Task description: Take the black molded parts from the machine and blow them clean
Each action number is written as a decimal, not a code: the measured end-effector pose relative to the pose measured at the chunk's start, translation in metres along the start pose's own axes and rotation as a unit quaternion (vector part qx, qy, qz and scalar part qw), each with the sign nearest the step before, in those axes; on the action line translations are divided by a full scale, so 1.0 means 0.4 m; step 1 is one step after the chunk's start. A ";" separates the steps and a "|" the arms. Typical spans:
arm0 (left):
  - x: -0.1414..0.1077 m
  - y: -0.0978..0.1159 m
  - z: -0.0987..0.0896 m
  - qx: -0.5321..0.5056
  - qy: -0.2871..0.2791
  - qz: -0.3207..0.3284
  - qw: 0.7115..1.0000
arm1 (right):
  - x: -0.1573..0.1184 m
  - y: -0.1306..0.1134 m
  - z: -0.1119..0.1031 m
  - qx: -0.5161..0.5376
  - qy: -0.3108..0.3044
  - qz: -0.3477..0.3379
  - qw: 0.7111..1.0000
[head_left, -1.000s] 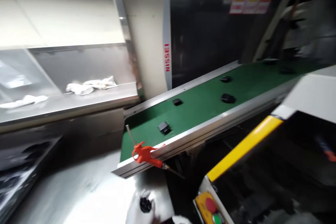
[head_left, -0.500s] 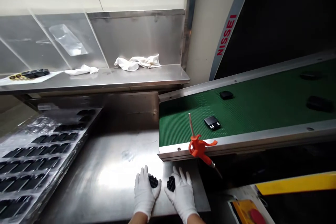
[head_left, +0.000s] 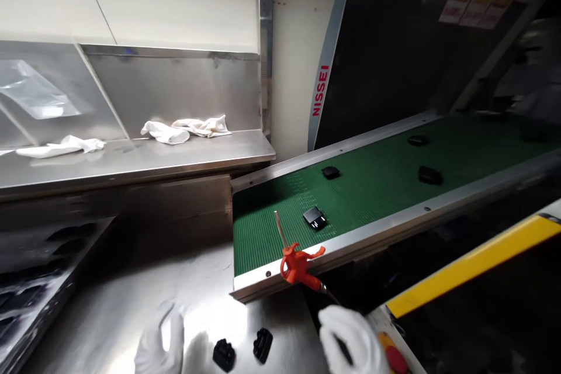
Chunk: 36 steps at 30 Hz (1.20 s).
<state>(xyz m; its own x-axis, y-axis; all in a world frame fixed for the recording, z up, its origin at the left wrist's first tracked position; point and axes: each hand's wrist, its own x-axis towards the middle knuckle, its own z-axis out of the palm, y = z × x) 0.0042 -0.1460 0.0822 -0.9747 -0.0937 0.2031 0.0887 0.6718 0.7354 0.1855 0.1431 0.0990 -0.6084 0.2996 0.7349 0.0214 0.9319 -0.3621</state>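
Clock from the two small black moulded plastic parts [head_left: 224,355], lying just apart on the bare steel table [head_left: 188,269]. One o'clock: orange plastic blow gun [head_left: 298,267] across the near metal rail [head_left: 372,231], nozzle jutting over the green ribbed conveyor belt [head_left: 372,193], in the way there. Between two and three: yellow bar [head_left: 473,266]. Three: red round button [head_left: 395,359], partly behind the white-gloved right hand [head_left: 353,342]. Eleven: crumpled white cloths [head_left: 165,132] on a steel shelf [head_left: 210,152]. Containers: ten o'clock, clear plastic tray [head_left: 70,279], dark pieces [head_left: 70,232] inside, too dim to count. White-gloved left hand [head_left: 160,342], nine o'clock: thumb and fingers spread, nothing seen held. Right: fingers curled, contents can't tell.
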 end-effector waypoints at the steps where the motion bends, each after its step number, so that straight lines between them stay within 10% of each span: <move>1: 0.044 0.037 -0.010 -0.010 0.013 0.013 1.000 | 0.067 0.022 -0.037 -0.001 0.020 -0.018 1.000; 8: 0.292 0.336 0.092 -0.110 -0.078 0.290 0.947 | 0.444 0.123 -0.089 -0.112 -0.135 0.059 0.983; 14: 0.364 0.607 0.258 -0.040 -0.272 0.448 0.851 | 0.580 0.136 -0.016 -0.216 -0.294 -0.242 0.899; 20: 0.383 0.827 0.446 -0.063 -0.477 0.161 0.862 | 0.622 0.161 0.032 -0.235 -0.363 -0.369 0.823; 27: 0.402 1.016 0.597 -0.027 -0.493 0.050 0.868 | 0.675 0.121 0.071 -0.259 -0.506 -0.147 0.809; 32: 0.407 1.099 0.679 0.041 -0.462 0.025 0.886 | 0.700 0.111 0.058 -0.272 -0.562 -0.218 0.750; 36: 0.406 1.128 0.711 0.073 -0.461 0.005 0.884 | 0.701 0.114 0.059 -0.281 -0.584 -0.139 0.748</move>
<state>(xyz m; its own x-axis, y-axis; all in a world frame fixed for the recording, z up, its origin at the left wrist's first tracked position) -0.1724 0.3510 0.2633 -0.7331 0.5066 -0.4537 0.1365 0.7632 0.6316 -0.0029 0.2646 0.2751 -0.9227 -0.0001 -0.3855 -0.1053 0.9621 0.2516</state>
